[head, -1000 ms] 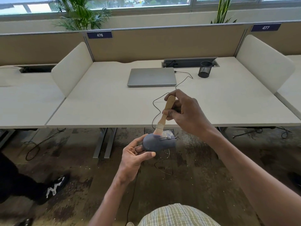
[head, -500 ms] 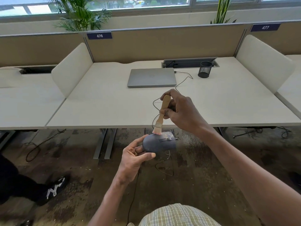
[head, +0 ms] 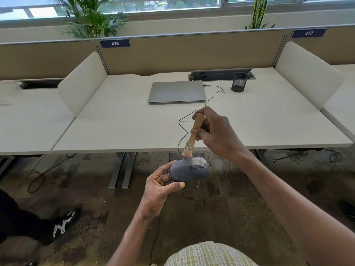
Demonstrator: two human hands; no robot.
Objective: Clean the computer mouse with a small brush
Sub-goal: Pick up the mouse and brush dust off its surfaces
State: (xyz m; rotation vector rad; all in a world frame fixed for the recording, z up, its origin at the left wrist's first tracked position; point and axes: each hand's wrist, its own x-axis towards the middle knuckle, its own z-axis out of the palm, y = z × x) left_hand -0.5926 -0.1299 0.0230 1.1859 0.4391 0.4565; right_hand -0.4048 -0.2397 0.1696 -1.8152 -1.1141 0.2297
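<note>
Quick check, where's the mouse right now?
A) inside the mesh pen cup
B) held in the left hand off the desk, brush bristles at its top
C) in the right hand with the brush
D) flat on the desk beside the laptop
B: the left hand grips the mouse in front of the desk edge, above the floor, while the right hand holds the brush, bristles down at the mouse's upper surface.

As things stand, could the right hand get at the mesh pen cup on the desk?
Probably not freely: the right hand grips the brush, so it would have to put that down first. The path to the pen cup looks clear over bare desk.
</note>
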